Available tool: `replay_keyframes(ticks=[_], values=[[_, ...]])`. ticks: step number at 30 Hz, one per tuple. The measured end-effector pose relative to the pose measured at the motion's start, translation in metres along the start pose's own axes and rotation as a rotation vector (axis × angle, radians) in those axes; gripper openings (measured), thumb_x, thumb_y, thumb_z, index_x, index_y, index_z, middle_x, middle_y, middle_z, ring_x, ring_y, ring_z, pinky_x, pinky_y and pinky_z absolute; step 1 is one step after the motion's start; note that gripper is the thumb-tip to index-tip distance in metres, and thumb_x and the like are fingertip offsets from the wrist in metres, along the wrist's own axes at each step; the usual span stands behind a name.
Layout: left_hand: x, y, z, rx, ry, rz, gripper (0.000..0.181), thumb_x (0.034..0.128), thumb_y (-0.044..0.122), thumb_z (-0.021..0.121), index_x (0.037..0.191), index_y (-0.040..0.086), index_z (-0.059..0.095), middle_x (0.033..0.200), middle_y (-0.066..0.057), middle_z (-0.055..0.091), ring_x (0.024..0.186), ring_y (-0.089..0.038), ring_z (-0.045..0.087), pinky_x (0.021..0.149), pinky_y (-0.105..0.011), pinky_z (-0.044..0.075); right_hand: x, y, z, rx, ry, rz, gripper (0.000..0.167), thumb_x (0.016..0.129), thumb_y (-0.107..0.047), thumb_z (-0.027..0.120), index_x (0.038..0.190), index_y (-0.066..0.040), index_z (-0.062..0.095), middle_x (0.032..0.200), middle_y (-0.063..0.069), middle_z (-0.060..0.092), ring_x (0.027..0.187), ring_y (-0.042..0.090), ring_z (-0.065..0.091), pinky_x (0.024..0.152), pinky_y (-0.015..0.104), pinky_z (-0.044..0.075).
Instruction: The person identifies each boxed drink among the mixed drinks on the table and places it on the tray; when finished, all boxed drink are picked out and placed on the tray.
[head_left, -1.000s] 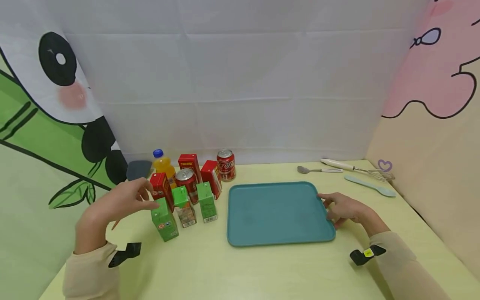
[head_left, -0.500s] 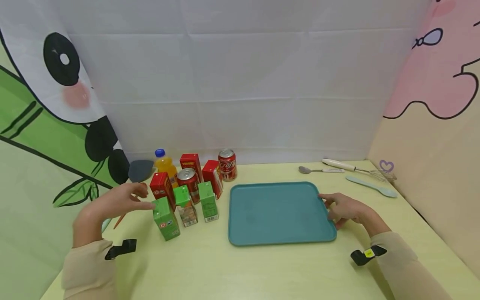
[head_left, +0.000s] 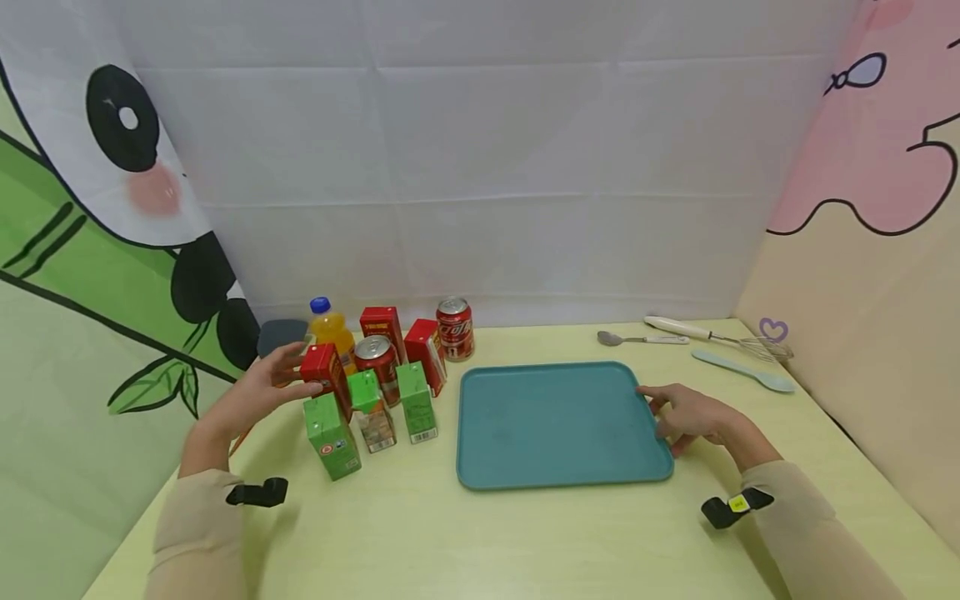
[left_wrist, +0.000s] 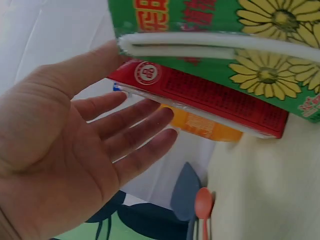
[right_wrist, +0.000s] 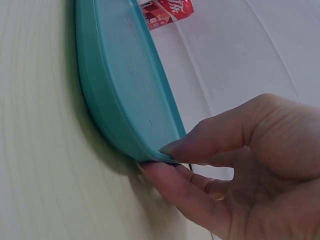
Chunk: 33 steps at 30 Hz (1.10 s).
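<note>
My left hand [head_left: 258, 396] is at the red drink carton [head_left: 326, 375], thumb on its near side and fingers reaching along its left. In the left wrist view the fingers [left_wrist: 140, 135] are spread and fairly straight beside the red carton [left_wrist: 200, 97]; whether they touch it I cannot tell. A green carton with a straw [left_wrist: 200, 50] stands in front, hiding the thumb tip. My right hand [head_left: 690, 418] pinches the right rim of the teal tray [head_left: 562, 425], thumb on top and fingers below in the right wrist view [right_wrist: 125, 90].
Around the red carton stand green cartons [head_left: 416, 402], more red cartons [head_left: 426, 357], cola cans [head_left: 454, 329] and an orange juice bottle [head_left: 330, 329]. Behind the tray to the right lie a spoon [head_left: 641, 339], a whisk [head_left: 712, 335] and a pale blue spatula [head_left: 742, 372].
My left hand has moved from beside the green carton forward and right to the red carton. The right hand keeps its pinch on the tray, which stays in place.
</note>
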<state>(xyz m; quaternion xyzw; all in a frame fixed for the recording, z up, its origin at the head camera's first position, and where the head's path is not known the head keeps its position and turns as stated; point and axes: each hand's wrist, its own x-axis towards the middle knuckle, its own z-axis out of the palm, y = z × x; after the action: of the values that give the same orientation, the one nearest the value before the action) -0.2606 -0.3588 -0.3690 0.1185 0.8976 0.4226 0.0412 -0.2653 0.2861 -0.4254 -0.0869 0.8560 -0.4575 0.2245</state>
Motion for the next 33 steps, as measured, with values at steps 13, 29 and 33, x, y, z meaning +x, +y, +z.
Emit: replay_keyframes(ticks=[13, 29, 33], values=[[0.017, -0.044, 0.014, -0.193, -0.078, 0.053, 0.072, 0.0938, -0.006, 0.060, 0.154, -0.007, 0.020, 0.150, -0.035, 0.034, 0.136, -0.054, 0.034, 0.093, -0.027, 0.052, 0.000, -0.001, -0.001, 0.002, 0.000, -0.008, 0.087, 0.078, 0.013, 0.060, 0.156, 0.004, 0.023, 0.137, 0.035, 0.038, 0.084, 0.027, 0.062, 0.059, 0.046, 0.059], [0.023, -0.064, 0.022, -0.338, -0.076, 0.038, 0.074, 0.0884, -0.015, 0.058, 0.153, -0.007, 0.022, 0.145, -0.032, 0.038, 0.116, -0.011, 0.055, 0.088, -0.033, 0.056, 0.001, -0.001, 0.000, -0.003, 0.008, -0.003, 0.087, 0.077, 0.013, 0.060, 0.156, 0.003, 0.024, 0.136, 0.034, 0.040, 0.074, 0.027, 0.063, 0.058, 0.044, 0.059], [0.022, -0.065, 0.021, -0.326, -0.043, 0.057, 0.072, 0.0894, -0.013, 0.060, 0.152, -0.007, 0.023, 0.141, -0.031, 0.042, 0.110, -0.006, 0.057, 0.086, -0.036, 0.057, 0.002, 0.000, 0.000, 0.005, 0.003, -0.007, 0.087, 0.077, 0.013, 0.059, 0.156, 0.003, 0.023, 0.135, 0.033, 0.040, 0.065, 0.026, 0.060, 0.057, 0.043, 0.058]])
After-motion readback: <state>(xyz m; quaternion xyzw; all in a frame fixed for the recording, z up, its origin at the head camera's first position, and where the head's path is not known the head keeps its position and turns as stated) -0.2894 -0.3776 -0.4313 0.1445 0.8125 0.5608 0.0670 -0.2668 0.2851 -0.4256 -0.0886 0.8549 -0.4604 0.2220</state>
